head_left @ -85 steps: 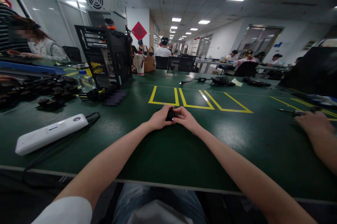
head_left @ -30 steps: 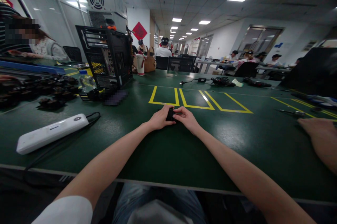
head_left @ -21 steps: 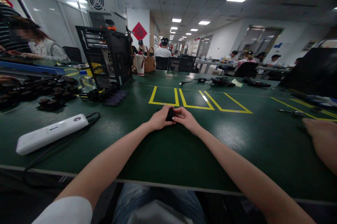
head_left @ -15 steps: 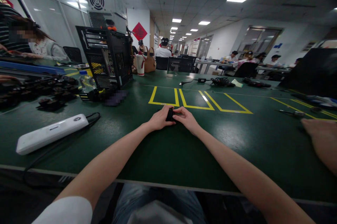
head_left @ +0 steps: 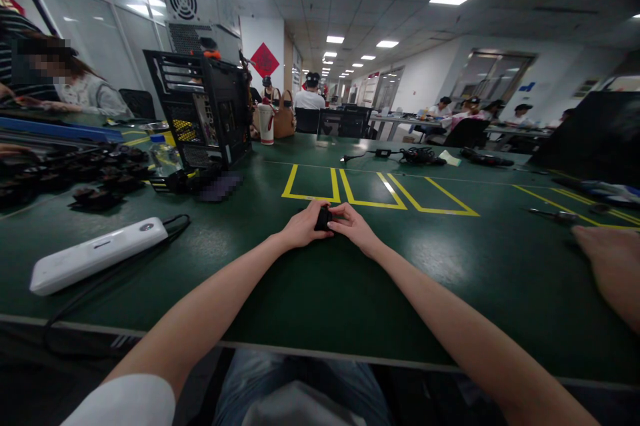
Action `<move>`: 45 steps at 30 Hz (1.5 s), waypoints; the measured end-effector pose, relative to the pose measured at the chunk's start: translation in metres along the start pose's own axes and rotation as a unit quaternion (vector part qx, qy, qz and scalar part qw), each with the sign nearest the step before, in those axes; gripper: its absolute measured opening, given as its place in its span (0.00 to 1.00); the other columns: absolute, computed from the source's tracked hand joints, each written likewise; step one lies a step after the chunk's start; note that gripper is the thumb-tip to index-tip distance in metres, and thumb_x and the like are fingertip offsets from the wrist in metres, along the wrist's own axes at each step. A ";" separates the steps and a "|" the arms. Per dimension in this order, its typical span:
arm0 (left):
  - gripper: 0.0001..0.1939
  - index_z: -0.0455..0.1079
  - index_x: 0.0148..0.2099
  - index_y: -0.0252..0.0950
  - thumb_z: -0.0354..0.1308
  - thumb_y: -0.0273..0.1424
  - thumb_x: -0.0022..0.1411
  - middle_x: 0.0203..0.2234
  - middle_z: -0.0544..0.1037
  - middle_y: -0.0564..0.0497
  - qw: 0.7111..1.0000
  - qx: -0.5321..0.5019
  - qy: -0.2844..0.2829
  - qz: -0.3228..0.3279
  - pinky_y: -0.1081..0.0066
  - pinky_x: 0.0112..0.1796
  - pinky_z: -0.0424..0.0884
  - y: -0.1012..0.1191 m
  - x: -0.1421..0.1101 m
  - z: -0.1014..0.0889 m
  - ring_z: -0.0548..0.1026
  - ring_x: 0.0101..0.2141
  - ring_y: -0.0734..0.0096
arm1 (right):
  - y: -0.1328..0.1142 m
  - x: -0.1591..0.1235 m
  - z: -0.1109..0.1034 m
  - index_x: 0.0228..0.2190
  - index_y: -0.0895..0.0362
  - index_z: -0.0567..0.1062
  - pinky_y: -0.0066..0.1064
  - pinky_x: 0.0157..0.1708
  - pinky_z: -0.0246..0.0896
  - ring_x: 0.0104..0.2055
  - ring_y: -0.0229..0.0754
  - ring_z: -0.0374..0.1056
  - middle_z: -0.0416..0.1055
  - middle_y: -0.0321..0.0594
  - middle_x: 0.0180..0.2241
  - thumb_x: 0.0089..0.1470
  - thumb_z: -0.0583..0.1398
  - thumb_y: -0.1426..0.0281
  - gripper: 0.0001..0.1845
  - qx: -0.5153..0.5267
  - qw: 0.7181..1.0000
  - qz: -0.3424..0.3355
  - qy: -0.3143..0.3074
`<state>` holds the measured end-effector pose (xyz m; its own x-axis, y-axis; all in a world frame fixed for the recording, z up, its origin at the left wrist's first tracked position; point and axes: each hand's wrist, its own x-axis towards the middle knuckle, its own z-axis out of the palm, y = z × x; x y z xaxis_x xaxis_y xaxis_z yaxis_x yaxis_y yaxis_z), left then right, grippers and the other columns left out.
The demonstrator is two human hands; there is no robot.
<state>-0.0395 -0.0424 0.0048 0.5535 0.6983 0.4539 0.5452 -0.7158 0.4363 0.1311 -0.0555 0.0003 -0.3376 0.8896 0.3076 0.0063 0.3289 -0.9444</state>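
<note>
Both my hands meet over the green tabletop [head_left: 320,293], just in front of the yellow tape outlines [head_left: 350,202]. Between them is a small black part [head_left: 323,218], mostly covered by fingers, so its kind does not show. My left hand [head_left: 303,225] is closed around its left side, thumb in front. With thumb and fingertips pressed together, my right hand [head_left: 351,225] grips its right side.
To the left lie a white power strip [head_left: 100,254] with a black cable, many black parts [head_left: 95,196] and a black computer case [head_left: 207,106]. A cable bundle [head_left: 420,155] lies farther back. Another person's hand [head_left: 607,266] rests at the right near a screwdriver [head_left: 560,216].
</note>
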 end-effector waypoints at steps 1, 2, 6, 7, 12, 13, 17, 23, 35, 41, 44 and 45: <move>0.33 0.48 0.52 0.37 0.58 0.40 0.48 0.46 0.61 0.44 1.000 -0.002 0.000 -0.001 0.60 0.42 0.65 0.000 0.000 0.000 0.66 0.45 0.59 | 0.000 0.000 0.000 0.33 0.55 0.65 0.38 0.45 0.59 0.41 0.39 0.66 0.65 0.37 0.40 0.41 0.61 0.69 0.14 -0.004 1.000 0.000 0.007; 0.33 0.48 0.52 0.37 0.58 0.40 0.47 0.47 0.61 0.44 1.000 -0.004 0.000 -0.003 0.60 0.42 0.65 0.001 0.000 0.000 0.66 0.45 0.58 | -0.001 0.000 0.000 0.33 0.55 0.66 0.38 0.44 0.60 0.40 0.39 0.66 0.65 0.37 0.39 0.41 0.61 0.69 0.13 -0.008 1.000 -0.001 0.013; 0.33 0.49 0.53 0.38 0.58 0.39 0.48 0.47 0.61 0.44 1.000 -0.008 -0.007 -0.012 0.59 0.42 0.64 0.003 -0.001 -0.002 0.66 0.45 0.58 | -0.001 0.001 0.000 0.33 0.55 0.66 0.37 0.44 0.60 0.40 0.39 0.66 0.66 0.37 0.38 0.41 0.61 0.68 0.14 -0.017 1.000 -0.005 0.019; 0.33 0.49 0.53 0.38 0.58 0.39 0.48 0.47 0.61 0.44 1.000 -0.008 -0.008 -0.013 0.59 0.42 0.64 0.003 -0.001 -0.003 0.66 0.45 0.58 | -0.001 0.002 -0.001 0.34 0.55 0.66 0.38 0.45 0.59 0.41 0.39 0.66 0.66 0.37 0.39 0.41 0.61 0.68 0.15 -0.021 1.000 -0.005 0.020; 0.33 0.49 0.53 0.37 0.58 0.39 0.48 0.47 0.61 0.44 1.000 -0.002 -0.006 -0.006 0.60 0.43 0.64 0.003 0.000 -0.002 0.66 0.45 0.58 | -0.001 0.002 -0.003 0.38 0.55 0.66 0.40 0.46 0.58 0.43 0.41 0.65 0.65 0.40 0.41 0.42 0.61 0.68 0.18 -0.032 0.999 0.031 0.010; 0.33 0.48 0.53 0.37 0.58 0.39 0.47 0.47 0.61 0.44 1.000 0.001 -0.004 -0.006 0.60 0.43 0.64 0.003 0.000 -0.002 0.65 0.45 0.58 | -0.001 0.002 -0.003 0.37 0.56 0.66 0.40 0.46 0.58 0.42 0.41 0.66 0.66 0.40 0.41 0.41 0.61 0.68 0.18 -0.026 0.999 0.032 0.006; 0.32 0.49 0.52 0.37 0.58 0.38 0.48 0.47 0.61 0.44 1.000 0.005 -0.003 -0.006 0.60 0.43 0.64 0.001 0.000 -0.001 0.65 0.45 0.58 | 0.000 0.001 -0.002 0.35 0.55 0.65 0.38 0.47 0.58 0.42 0.39 0.66 0.65 0.37 0.40 0.39 0.62 0.70 0.18 -0.006 1.000 0.006 -0.004; 0.33 0.48 0.53 0.37 0.58 0.39 0.48 0.47 0.61 0.44 1.000 -0.007 -0.004 -0.005 0.59 0.44 0.63 0.001 0.000 -0.001 0.65 0.46 0.58 | 0.001 0.001 0.001 0.33 0.55 0.66 0.36 0.45 0.60 0.41 0.38 0.65 0.66 0.37 0.38 0.42 0.60 0.68 0.13 -0.027 0.999 -0.016 0.019; 0.32 0.50 0.52 0.38 0.59 0.37 0.47 0.47 0.62 0.45 1.000 -0.018 -0.010 -0.020 0.59 0.43 0.64 0.004 -0.001 -0.003 0.66 0.45 0.58 | -0.001 -0.001 -0.001 0.35 0.55 0.66 0.36 0.46 0.60 0.43 0.39 0.65 0.66 0.37 0.39 0.41 0.61 0.69 0.16 -0.007 1.000 0.000 -0.013; 0.32 0.49 0.52 0.37 0.58 0.38 0.47 0.47 0.61 0.44 1.000 -0.013 -0.006 -0.013 0.59 0.43 0.64 0.003 0.000 -0.001 0.66 0.45 0.58 | 0.001 0.002 -0.001 0.35 0.56 0.67 0.37 0.45 0.59 0.41 0.39 0.65 0.67 0.38 0.37 0.42 0.60 0.68 0.14 -0.047 0.998 -0.021 0.020; 0.33 0.49 0.52 0.38 0.59 0.38 0.47 0.47 0.61 0.44 1.000 -0.014 -0.003 -0.017 0.59 0.44 0.63 0.003 0.000 -0.001 0.65 0.46 0.58 | 0.002 0.002 -0.003 0.38 0.56 0.67 0.39 0.46 0.58 0.43 0.41 0.64 0.67 0.40 0.40 0.43 0.60 0.67 0.17 -0.068 0.997 0.000 0.025; 0.33 0.49 0.52 0.38 0.59 0.37 0.47 0.47 0.61 0.44 1.000 -0.015 -0.003 -0.019 0.59 0.44 0.63 0.004 0.000 -0.001 0.65 0.46 0.58 | 0.002 0.002 -0.003 0.38 0.56 0.67 0.40 0.46 0.58 0.43 0.41 0.65 0.67 0.40 0.40 0.43 0.60 0.67 0.18 -0.066 0.998 0.009 0.020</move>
<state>-0.0379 -0.0448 0.0075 0.5366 0.7246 0.4325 0.5469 -0.6889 0.4756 0.1334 -0.0521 -0.0001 -0.2989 0.9069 0.2970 0.1375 0.3489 -0.9270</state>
